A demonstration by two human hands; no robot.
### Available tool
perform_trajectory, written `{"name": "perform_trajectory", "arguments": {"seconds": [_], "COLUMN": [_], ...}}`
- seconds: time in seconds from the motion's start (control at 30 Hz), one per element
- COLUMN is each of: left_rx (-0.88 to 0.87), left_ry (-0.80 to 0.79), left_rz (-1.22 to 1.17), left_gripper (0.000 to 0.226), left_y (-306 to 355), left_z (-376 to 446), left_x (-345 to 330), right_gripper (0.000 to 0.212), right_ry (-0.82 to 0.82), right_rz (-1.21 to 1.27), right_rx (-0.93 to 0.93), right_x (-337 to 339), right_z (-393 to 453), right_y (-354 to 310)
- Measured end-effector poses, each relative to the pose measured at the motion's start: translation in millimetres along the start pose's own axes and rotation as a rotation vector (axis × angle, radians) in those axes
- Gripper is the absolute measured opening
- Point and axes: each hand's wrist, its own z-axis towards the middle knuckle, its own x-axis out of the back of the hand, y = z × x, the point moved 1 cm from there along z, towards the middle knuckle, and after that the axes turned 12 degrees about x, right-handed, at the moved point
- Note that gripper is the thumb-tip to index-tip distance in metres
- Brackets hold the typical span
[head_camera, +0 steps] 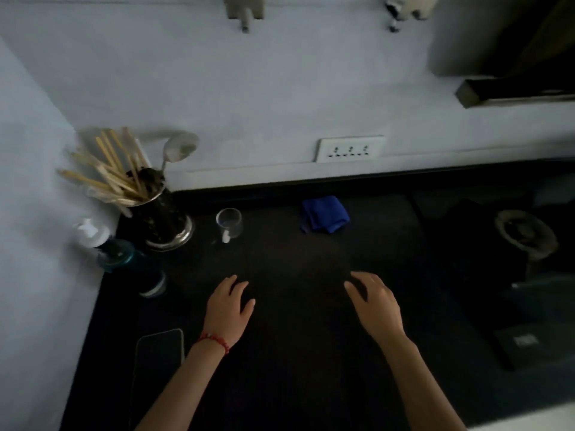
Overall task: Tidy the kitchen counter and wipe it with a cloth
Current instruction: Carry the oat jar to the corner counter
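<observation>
Dim kitchen corner, seen from above. Dark counter [295, 353] running from a pale side wall on the left to a stove burner [525, 233] on the right.

Left hand [228, 309] low over the middle of the counter, palm down, fingers loosely spread and slightly bent, holding nothing; red bead bracelet [214, 340] at the wrist. Right hand [375, 303] level with it and well apart, also palm down, fingers relaxed and a little curled, holding nothing. Unclear whether either hand touches the surface.

Blue cloth [325, 214], crumpled, lying near the back edge of the counter, beyond both hands, touched by neither.

Small clear glass [229, 224] upright to the left of the cloth. Further left, in the corner, a dark metal holder [161, 220] packed with wooden sticks [109, 172] and a spoon [179, 147]. In front of the holder, a bottle with a white pump top [102, 241]. Near it, a dark round thing with a pale rim, too dim to identify.

Phone [160, 353] lying flat, screen dark, just left of the left forearm.

White wall socket [349, 148] on the back wall above the cloth.
</observation>
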Motion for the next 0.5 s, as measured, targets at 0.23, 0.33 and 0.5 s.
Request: {"name": "perform_trajectory", "arguments": {"seconds": [0.23,0.33,0.5], "left_rx": [-0.160,-0.221,-0.299], "left_ry": [-0.211,-0.271,-0.341], "left_rz": [-0.060,-0.136,-0.272], "left_gripper": [0.041,0.036,0.026], "left_y": [67.7,109.4,198.8], "left_z": [-56.2,-88.6,-161.4], "left_x": [-23.6,-40.8,-89.2], "right_gripper": [0.038,0.035,0.027], "right_ry": [0.157,0.286,0.462], "right_rz": [0.117,0.179,0.294], "right_rx": [-0.272,-0.388,-0.575], "right_x": [45.3,62.7,94.0], "right_z": [-109.6,-163.0,-266.3], "right_y": [102.6,144.9,222.7]}}
